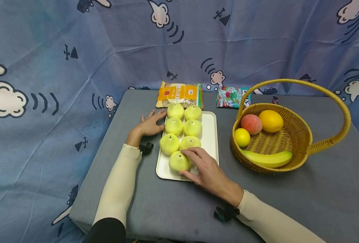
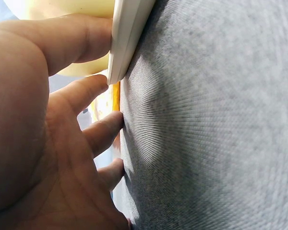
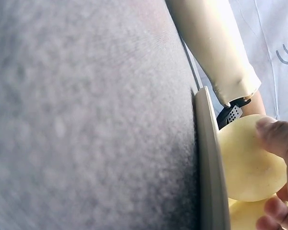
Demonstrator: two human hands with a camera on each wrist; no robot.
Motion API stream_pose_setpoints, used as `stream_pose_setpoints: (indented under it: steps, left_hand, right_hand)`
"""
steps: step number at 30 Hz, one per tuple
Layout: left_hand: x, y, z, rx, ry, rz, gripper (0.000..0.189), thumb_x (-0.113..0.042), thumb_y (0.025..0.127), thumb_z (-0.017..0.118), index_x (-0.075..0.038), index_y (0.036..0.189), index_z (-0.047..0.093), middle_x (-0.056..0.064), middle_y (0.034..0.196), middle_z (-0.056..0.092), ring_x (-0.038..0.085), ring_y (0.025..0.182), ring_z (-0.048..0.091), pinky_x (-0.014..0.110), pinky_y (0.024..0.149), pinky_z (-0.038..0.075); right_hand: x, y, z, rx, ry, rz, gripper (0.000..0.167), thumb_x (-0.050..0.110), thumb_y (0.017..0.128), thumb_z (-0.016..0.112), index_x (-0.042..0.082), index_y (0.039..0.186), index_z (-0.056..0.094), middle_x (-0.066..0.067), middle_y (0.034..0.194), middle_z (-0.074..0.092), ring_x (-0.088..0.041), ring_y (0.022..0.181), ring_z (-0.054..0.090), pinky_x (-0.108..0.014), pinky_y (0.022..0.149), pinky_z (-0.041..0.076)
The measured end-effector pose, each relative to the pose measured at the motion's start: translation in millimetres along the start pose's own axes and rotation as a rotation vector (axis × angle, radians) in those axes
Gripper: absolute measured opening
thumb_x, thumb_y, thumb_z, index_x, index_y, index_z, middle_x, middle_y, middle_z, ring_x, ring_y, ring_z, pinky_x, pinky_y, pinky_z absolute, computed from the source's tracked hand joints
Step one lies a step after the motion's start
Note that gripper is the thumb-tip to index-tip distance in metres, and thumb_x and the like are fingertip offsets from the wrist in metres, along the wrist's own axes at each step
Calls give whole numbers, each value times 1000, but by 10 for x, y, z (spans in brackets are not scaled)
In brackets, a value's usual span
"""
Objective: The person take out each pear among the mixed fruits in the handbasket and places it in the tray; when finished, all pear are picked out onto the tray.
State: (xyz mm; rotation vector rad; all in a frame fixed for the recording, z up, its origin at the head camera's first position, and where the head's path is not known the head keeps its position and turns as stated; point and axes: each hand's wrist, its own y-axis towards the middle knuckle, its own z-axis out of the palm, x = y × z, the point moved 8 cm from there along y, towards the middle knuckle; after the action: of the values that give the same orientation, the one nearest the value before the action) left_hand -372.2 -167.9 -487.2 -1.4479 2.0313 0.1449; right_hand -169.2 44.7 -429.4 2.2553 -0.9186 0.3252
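Observation:
Several round yellow-green fruits (image 1: 192, 128) sit in two columns on a white rectangular tray (image 1: 210, 135). With thumb and fingers on either side, my right hand (image 1: 208, 168) holds the nearest round yellow-green fruit (image 1: 179, 162) at the tray's front. The thumb (image 3: 273, 134) presses its side in the right wrist view. My left hand (image 1: 150, 124) lies at the tray's left edge with its fingers spread. In the left wrist view, the thumb (image 2: 81, 40) touches the tray wall (image 2: 129, 33), and other fingertips reach the grey cloth.
A wicker basket (image 1: 294, 118) with a tall handle stands at the right, holding a peach (image 1: 251, 124), a banana (image 1: 268, 159), an orange fruit (image 1: 271, 120) and a yellow fruit (image 1: 242, 137). Behind the tray lie an orange packet (image 1: 179, 94) and a green-red packet (image 1: 231, 97).

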Motion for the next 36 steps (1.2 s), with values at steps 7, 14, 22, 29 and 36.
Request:
stream_pose_setpoints:
  steps: [7,14,22,29,36]
  left_hand:
    - [-15,15,-1,6,-11,-1,75,-41,110,58,-26,177,27,2,186,14,37,173,-5,76,128,-17]
    - [-26,8,7,18,-1,7,75,-42,111,58,-26,177,26,3,186,12,37,173,-6,76,128,-16]
    - [-20,-49,-9,8,19,15,73,-37,111,57,-22,176,28,7,185,17,40,172,-1,79,128,-11]
    - [-121,-205,-383,-89,9,81,70,-29,112,60,-14,175,32,17,179,33,41,167,28,64,135,21]
    - [-408,-705,-1357,-279,108,119,67,-26,112,60,-12,173,35,16,178,36,40,166,31,62,136,19]
  right_hand:
    - [-30,-2,-7,-5,16,18,68,32,89,95,9,146,66,-9,135,66,-21,119,66,-40,95,62]
    - [-87,5,-194,-48,170,35,61,17,88,94,5,142,67,-11,131,69,-23,102,67,-33,77,61]
    - [-329,-8,-853,-104,82,135,55,11,87,91,9,138,72,-10,124,72,-17,89,66,-24,75,60]
    - [-407,-14,-1870,-205,-66,101,54,3,81,92,6,132,76,-10,124,74,-6,98,63,-5,88,48]
    - [-343,-25,-2922,-328,-204,129,41,12,101,80,-6,136,72,8,134,67,14,114,53,-5,101,41]
